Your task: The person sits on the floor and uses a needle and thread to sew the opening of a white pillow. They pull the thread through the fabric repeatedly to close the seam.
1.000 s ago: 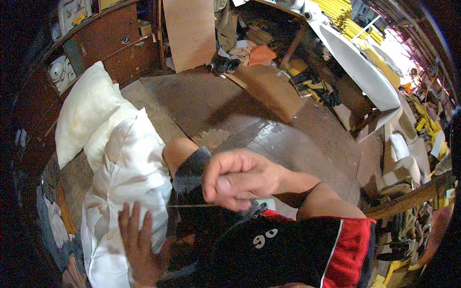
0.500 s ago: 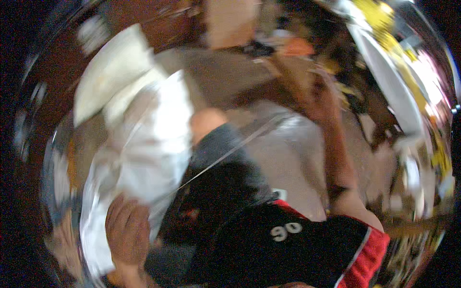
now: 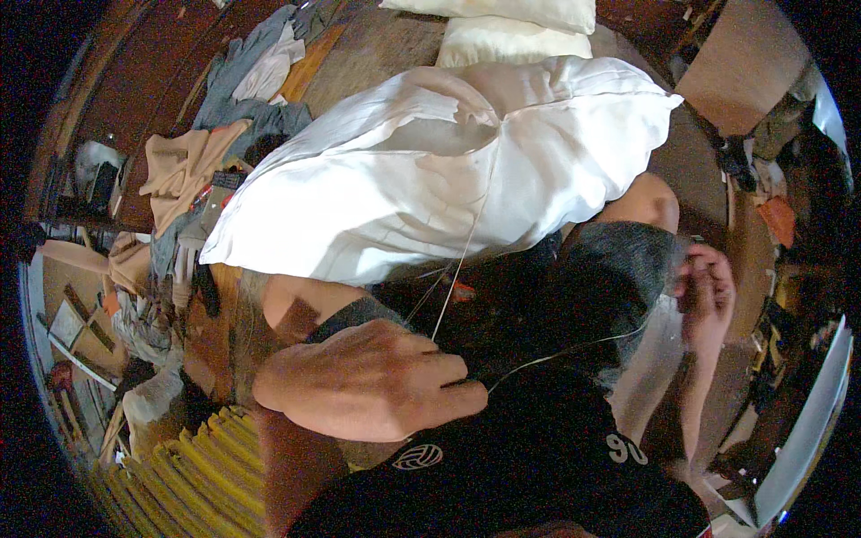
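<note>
A stuffed white pillow (image 3: 574,148) lies across my knees, with a gap in its seam (image 3: 435,136) on top. From the end of that gap a pale thread (image 3: 465,251) runs taut down to my left hand (image 3: 381,381). The left fingers are pinched together on the thread in front of my shirt. Past them, a slack length curves right towards my right hand (image 3: 704,291). Beside my right knee, that hand has its fingers curled and slightly blurred; anything between them is too small to make out.
Two cream pillows (image 3: 511,40) are stacked beyond the white one. Clothes (image 3: 193,166) and gloves lie on the floor at left. Yellow ridged material (image 3: 197,475) is at lower left. Cardboard (image 3: 744,58) stands at far right, with a pale panel (image 3: 807,421) at lower right.
The view has swung, so the pillow has shifted from the left to the centre. My left hand has left the pillow and pinched the thread. My right arm, stretched forward before, is drawn back.
</note>
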A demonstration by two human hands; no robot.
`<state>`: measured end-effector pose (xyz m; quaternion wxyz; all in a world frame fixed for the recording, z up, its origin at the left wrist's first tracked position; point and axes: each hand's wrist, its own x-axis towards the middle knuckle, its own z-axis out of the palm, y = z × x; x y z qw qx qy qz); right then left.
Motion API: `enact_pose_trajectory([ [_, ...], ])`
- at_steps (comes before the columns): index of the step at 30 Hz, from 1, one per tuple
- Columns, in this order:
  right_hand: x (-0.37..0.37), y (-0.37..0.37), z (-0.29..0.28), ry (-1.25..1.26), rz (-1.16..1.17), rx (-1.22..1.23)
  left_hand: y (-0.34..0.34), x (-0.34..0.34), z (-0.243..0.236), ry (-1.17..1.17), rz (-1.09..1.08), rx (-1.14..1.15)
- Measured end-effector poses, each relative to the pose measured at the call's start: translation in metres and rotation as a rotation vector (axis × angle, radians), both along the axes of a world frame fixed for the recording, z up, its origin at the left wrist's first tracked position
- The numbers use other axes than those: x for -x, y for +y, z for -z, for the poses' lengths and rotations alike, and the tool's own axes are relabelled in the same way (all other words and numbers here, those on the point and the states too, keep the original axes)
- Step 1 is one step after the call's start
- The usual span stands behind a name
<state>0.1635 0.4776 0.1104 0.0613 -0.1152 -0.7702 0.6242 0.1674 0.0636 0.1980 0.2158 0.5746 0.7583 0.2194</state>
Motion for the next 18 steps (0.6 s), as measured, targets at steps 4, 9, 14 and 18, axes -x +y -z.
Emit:
enact_pose_trajectory([
  [4, 0.006, -0.060, 0.014, -0.023, -0.443, -0.034, -0.016, -0.011, 0.012, 0.018, -0.230, -0.057],
  [9, 0.019, -0.095, 0.026, -0.031, -0.726, 0.031, -0.055, -0.052, 0.034, 0.034, -0.773, -0.011],
  [14, 0.023, -0.111, 0.035, -0.020, -0.878, -0.061, -0.082, -0.095, 0.066, -0.075, -1.070, 0.272],
  [18, 0.020, -0.116, 0.042, 0.056, -0.912, -0.021, -0.089, -0.122, 0.070, -0.225, -1.123, 0.109],
])
